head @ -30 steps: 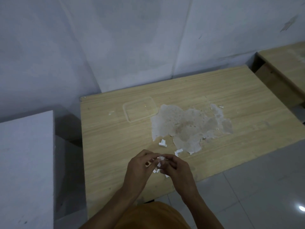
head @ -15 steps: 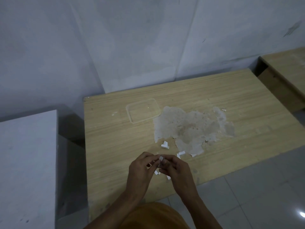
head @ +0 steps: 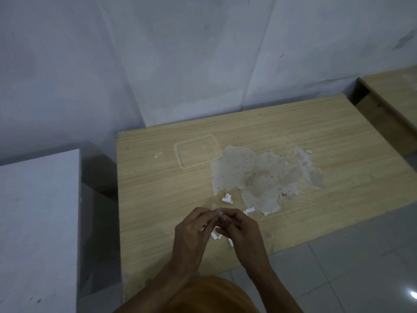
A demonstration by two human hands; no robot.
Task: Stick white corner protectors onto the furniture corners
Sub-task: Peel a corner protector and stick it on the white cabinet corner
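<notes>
A small white corner protector [head: 219, 213], its long axis unclear, is being pinched between the curled fingertips of the left hand [head: 191, 233] and right hand [head: 242, 231], which are meeting above the near edge of the wood-grain table [head: 158, 188]. More angular white protectors [head: 226, 198] are lying just beyond, beside a rough patch of peeled veneer [head: 264, 177] and a clear rectangular lid [head: 197, 151].

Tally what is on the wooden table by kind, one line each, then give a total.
White corner protectors lying loose in plain sight: 2
White pieces partly hidden under the hands: at least 2, exact number unclear
White piece pinched between left hand and right hand: 1
Clear plastic lid: 1
Total: at least 6
</notes>
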